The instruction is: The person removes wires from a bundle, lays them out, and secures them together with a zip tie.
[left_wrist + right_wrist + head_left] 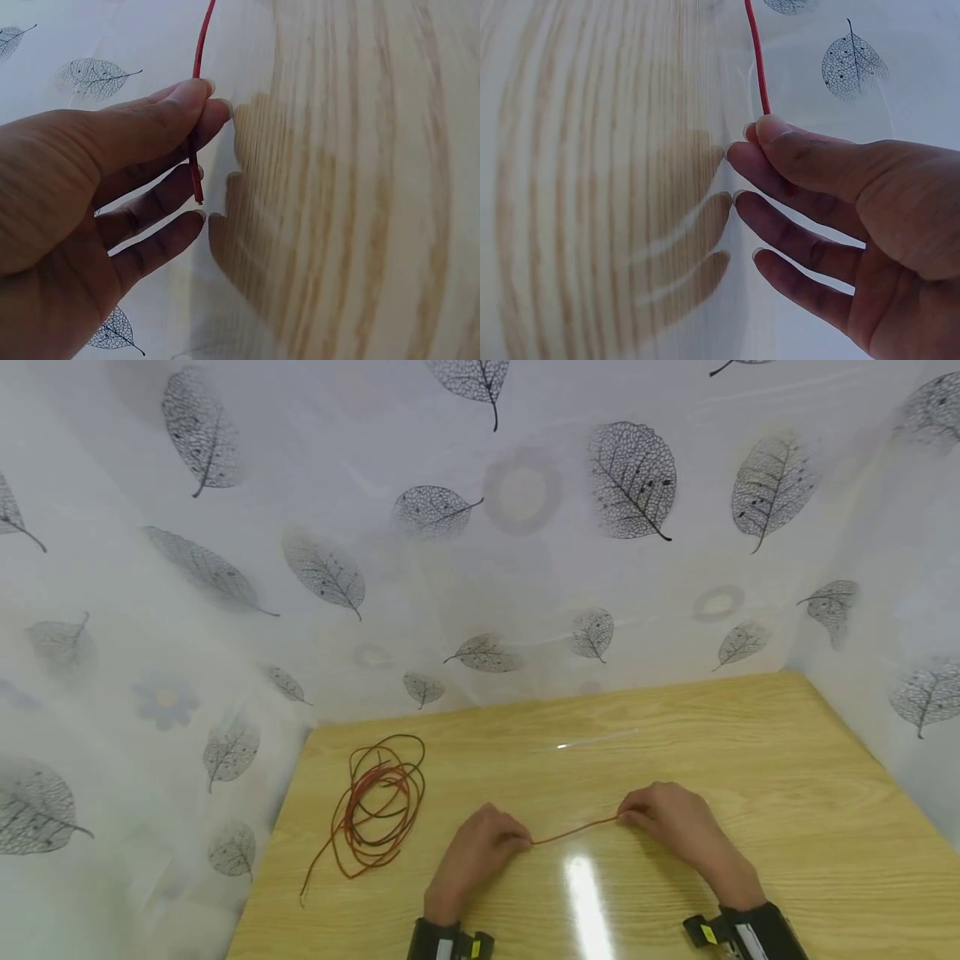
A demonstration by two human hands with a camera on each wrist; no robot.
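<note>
A short red wire stretches between my two hands, low over the wooden table. My left hand pinches one end between thumb and fingertips; in the left wrist view the cut end of the red wire pokes out below the thumb. At the other end, my right hand pinches the wire between thumb and index finger. The right wrist view has the wire running up from that pinch, with the other fingers of the right hand spread loosely. The wire bows only slightly.
Left of my left hand lies a loose coil of red and dark wires on the wooden table. A thin clear strip lies toward the back. Leaf-patterned sheeting rises behind and beside the table.
</note>
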